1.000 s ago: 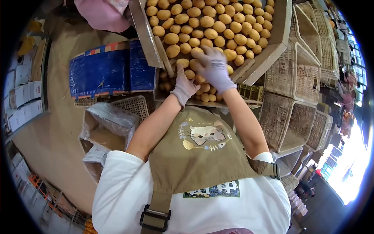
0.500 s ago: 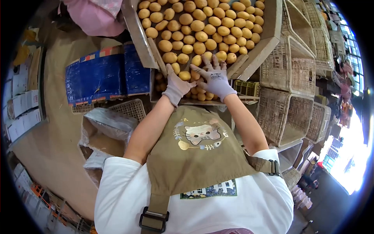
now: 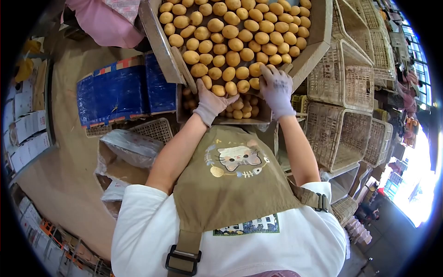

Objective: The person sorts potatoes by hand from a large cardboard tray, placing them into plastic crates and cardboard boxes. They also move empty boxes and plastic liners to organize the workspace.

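Note:
Many round yellow-orange fruits (image 3: 235, 45) lie in a wide sorting tray with wooden side walls (image 3: 159, 39). The tray narrows to a mouth right in front of me. At the mouth's left side, my left hand (image 3: 211, 102), in a pale glove, rests with its thumb stretched out beneath the lowest row of fruits. My right hand (image 3: 278, 90), gloved too, reaches over the right side of the mouth, its fingers extended against the fruits at that edge. Below the mouth, more fruits (image 3: 239, 110) lie in a box (image 3: 244, 122) close to my apron.
Plastic crates (image 3: 340, 76) are stacked on the right. On the left stand a blue-covered box (image 3: 113, 92) and an open carton with a plastic liner (image 3: 122, 152). Another person's pink clothing (image 3: 108, 23) shows at the upper left.
My right hand has moved right, from the middle of the mouth to its right edge. Fruits now line the mouth where that hand was. My left hand stays nearly in place.

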`<state>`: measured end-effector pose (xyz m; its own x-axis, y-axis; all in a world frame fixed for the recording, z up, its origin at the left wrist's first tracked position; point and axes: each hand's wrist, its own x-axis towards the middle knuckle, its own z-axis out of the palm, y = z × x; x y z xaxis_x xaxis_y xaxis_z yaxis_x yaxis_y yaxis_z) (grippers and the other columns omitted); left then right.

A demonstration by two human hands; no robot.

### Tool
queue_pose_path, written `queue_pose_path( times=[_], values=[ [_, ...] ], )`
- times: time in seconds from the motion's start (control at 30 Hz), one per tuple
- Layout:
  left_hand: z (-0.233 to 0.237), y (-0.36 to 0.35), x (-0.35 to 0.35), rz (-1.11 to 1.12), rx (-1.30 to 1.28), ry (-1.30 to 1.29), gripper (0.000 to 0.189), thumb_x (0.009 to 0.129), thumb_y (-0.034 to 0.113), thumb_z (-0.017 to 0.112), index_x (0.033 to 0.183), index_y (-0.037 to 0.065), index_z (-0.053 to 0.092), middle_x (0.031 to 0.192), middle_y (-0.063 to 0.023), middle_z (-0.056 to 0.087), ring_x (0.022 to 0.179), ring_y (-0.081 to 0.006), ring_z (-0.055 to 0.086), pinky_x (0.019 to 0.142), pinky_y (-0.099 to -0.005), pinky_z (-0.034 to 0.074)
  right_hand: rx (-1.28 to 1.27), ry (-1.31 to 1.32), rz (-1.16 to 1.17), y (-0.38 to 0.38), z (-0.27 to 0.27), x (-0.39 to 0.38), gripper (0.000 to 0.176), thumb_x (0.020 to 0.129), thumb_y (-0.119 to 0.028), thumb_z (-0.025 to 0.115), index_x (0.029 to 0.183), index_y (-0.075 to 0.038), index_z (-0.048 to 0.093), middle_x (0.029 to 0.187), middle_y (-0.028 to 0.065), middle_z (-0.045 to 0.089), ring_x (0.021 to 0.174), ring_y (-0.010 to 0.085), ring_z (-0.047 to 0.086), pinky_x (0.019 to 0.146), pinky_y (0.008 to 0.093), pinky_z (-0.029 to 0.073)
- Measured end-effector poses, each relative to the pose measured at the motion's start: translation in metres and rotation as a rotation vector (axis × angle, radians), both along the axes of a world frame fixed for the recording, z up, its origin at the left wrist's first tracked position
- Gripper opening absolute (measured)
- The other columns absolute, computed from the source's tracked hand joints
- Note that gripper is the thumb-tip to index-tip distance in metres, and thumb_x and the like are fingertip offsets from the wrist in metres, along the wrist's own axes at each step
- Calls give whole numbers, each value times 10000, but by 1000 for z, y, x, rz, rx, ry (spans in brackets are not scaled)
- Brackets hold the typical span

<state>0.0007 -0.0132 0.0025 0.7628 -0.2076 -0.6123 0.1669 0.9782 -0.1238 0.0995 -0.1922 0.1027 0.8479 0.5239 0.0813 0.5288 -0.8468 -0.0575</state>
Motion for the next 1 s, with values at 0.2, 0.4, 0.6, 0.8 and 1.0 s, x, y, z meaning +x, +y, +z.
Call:
queue_pose_path(
  times=[0.2,0.4,0.6,0.8,1.0],
  values=[
    [9,-10,11,45,-126,156,1054,814,868,348,1567,146,199,1602,-166,247,1451,-485,253,1105,-756,230,-387,274,-126,40,-11,34,447,790,-350,733,1152,-119,609,1062,141,648,957,342,668,811,468,527],
    [6,1,6,10,-51,-86,972,836,805,369,1561,170,241,1614,-130,262,1467,-442,255,1098,-754,244,540,355,-148,16,22,3,517,725,-320,834,1033,-29,539,1042,124,602,987,333,619,887,418,504],
    [3,2,2,-99,430,-326,1019,786,504,737,1525,147,134,1585,-103,292,1448,-320,301,1166,-605,284,1738,559,-691,-119,33,-43,462,896,-320,741,1208,-62,519,948,65,630,681,165,610,600,291,526],
    [12,3,13,-142,59,-148,785,878,650,392,1534,223,335,1619,-21,288,1485,-371,239,1090,-772,236,2335,-667,-1013,-378,42,-126,293,927,-382,643,1007,-100,660,841,49,658,763,197,636,637,353,539],
    [18,2,16,-178,80,-148,778,898,636,361,1552,218,312,1631,-31,274,1498,-382,214,1099,-781,207,1942,-143,-853,-187,59,-53,191,963,-198,568,1037,-38,641,987,99,699,767,239,687,742,344,567]
  ],
)
